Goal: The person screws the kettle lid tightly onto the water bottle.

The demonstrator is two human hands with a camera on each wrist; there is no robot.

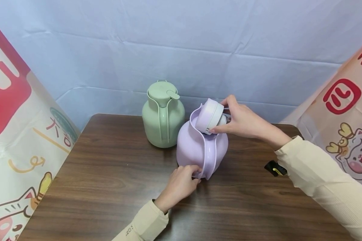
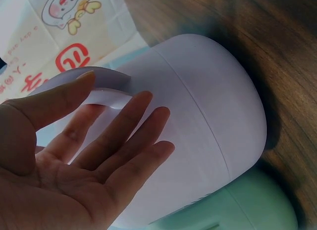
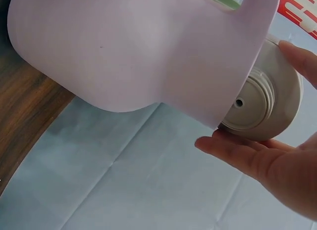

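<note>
A lilac thermos jug [image 1: 190, 144] stands upright on the table with its handle [image 1: 210, 155] towards me. My left hand [image 1: 182, 182] is at the lower part of that handle; in the left wrist view, thumb and index finger pinch it while the other fingers spread beside the body. Over the jug's mouth, my right hand [image 1: 241, 118] grips the lilac and white lid [image 1: 209, 115] by its edge. The lid is tipped on its side, and its round underside [image 3: 247, 104] with a small hole shows in the right wrist view. The jug's opening is mostly hidden.
A green thermos jug [image 1: 163, 124], its lid on, stands close to the left of the lilac one. A small black and yellow item [image 1: 275, 168] lies by the right sleeve. Pale cloth [image 1: 169, 50] hangs behind the wooden table [image 1: 114, 174], with printed sheets on both sides.
</note>
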